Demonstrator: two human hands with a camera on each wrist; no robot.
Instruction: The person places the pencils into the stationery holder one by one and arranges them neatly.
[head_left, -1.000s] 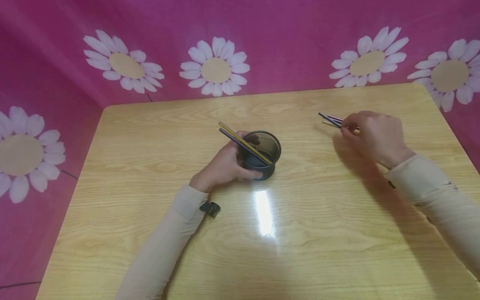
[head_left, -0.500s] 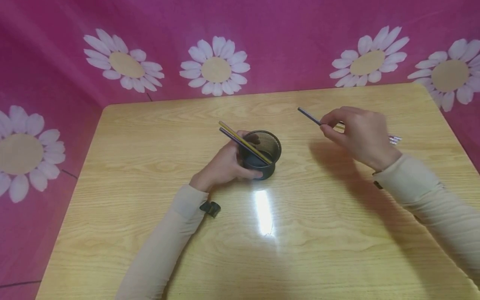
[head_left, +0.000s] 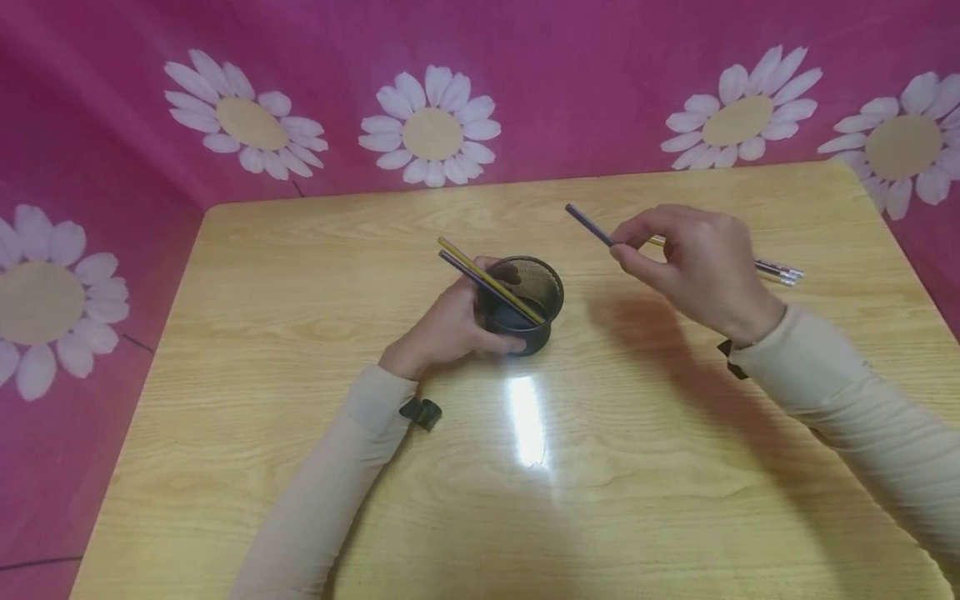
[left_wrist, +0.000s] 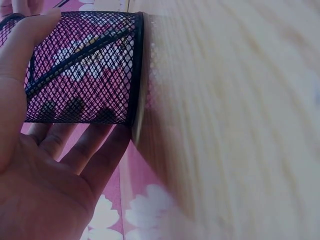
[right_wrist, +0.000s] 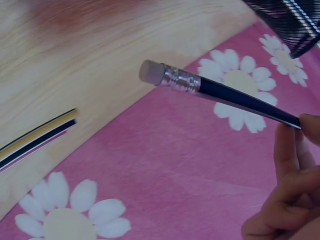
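My left hand (head_left: 450,325) grips a black mesh pencil cup (head_left: 538,333) from its left side, thumb in front and fingers behind. Two pencils, a yellow one (head_left: 467,260) and a dark one (head_left: 459,265), lean inside the cup and stick out to the left. In the left wrist view the cup (left_wrist: 85,65) stands on the table, with fingers spread along its wall. Above the table, right of the cup, my right hand (head_left: 693,262) pinches a dark blue pencil (head_left: 588,223) between thumb and fingers. The right wrist view shows this pencil's eraser end (right_wrist: 152,72).
Several more pencils (head_left: 780,272) lie on the wooden table (head_left: 637,467), partly hidden behind my right hand. A pink cloth with white flowers (head_left: 570,92) hangs along the back and left edges of the table.
My right hand has lifted the dark blue pencil from the group and carried it left toward the cup. The left hand and the cup stay in place.
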